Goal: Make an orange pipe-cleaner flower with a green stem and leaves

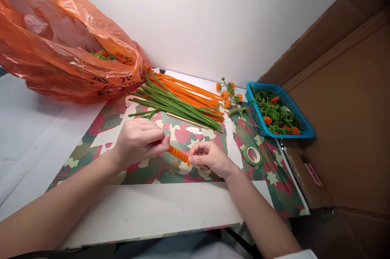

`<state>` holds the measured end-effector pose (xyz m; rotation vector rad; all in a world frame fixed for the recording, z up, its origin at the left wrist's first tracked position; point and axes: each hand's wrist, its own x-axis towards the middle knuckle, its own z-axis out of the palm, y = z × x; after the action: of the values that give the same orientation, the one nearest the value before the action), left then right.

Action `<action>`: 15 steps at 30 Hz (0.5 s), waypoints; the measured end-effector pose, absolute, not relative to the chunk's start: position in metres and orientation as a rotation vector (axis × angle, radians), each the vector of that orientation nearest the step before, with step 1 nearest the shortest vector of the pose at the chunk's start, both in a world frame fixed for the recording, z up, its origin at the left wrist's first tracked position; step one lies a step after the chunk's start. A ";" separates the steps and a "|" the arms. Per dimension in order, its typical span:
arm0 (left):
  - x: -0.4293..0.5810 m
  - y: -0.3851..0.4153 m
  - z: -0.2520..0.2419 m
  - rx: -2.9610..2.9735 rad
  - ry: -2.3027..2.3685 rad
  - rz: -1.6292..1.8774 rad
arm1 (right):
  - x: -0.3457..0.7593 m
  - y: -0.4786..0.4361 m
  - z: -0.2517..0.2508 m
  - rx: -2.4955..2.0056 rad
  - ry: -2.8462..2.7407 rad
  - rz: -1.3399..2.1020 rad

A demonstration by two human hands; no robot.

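Note:
Between my two hands stretches an orange pipe cleaner (179,154), wound into a tight coil. My left hand (141,139) is closed around its left end, the fingers curled with the thumb on top. At the other end, my right hand (209,157) pinches the coil between thumb and fingertips. Just beyond the hands lie a bundle of green pipe cleaners (183,104) and, behind it, a bundle of straight orange pipe cleaners (189,88). A thin wooden stick (187,121) rests along the near side of the green bundle.
An orange plastic bag (76,68) holding flowers stands at the back left. To the right are a finished orange flower stem (227,94), a blue basket (304,134) of green and orange pieces, a roll of green tape (247,156) and a pink-handled cutter (313,173). Cardboard (344,108) walls the right side.

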<state>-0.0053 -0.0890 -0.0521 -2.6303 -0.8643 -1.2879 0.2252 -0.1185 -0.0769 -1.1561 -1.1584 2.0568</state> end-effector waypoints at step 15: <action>-0.008 -0.089 -0.045 -2.543 -0.998 -1.399 | 0.217 -0.138 -0.074 -1.059 -1.561 1.906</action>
<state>-0.0078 -0.0892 -0.0447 -2.5432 -0.9975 -1.3989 0.2174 -0.1377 -0.0741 -1.0590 -1.5608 1.9060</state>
